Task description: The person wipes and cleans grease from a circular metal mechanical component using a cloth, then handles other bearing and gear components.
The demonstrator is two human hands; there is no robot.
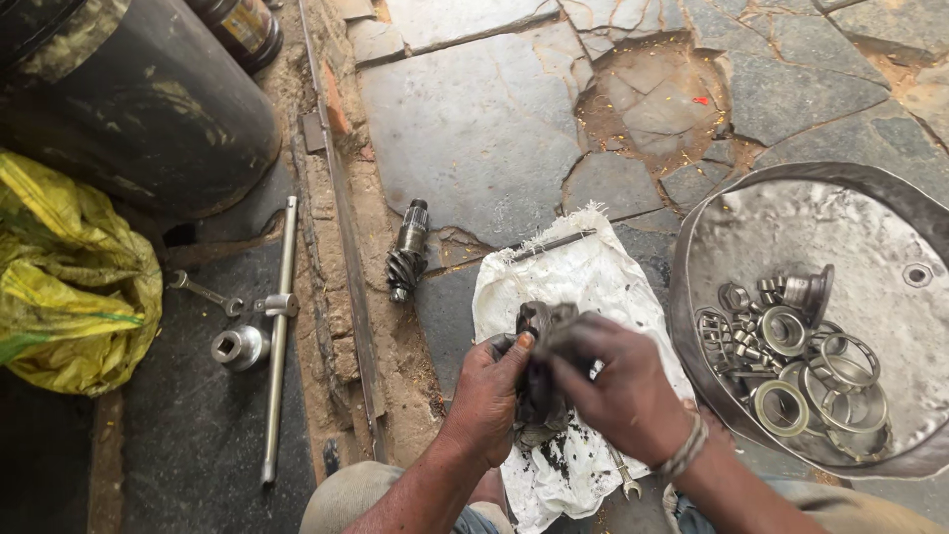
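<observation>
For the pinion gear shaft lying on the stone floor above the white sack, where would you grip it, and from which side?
Take the pinion gear shaft by its smooth cylindrical upper half, coming from above with fingers across its width. It lies flat, nearly upright in the picture, with the toothed spiral head at the lower end near the metal rail; the teeth look awkward to hold, and the stone floor beside the shaft is open.

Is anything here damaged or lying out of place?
Yes. The stone floor is cracked, with a broken hollow. A pinion gear shaft lies alone beside the white sack, apart from the parts in the metal basin.
</observation>
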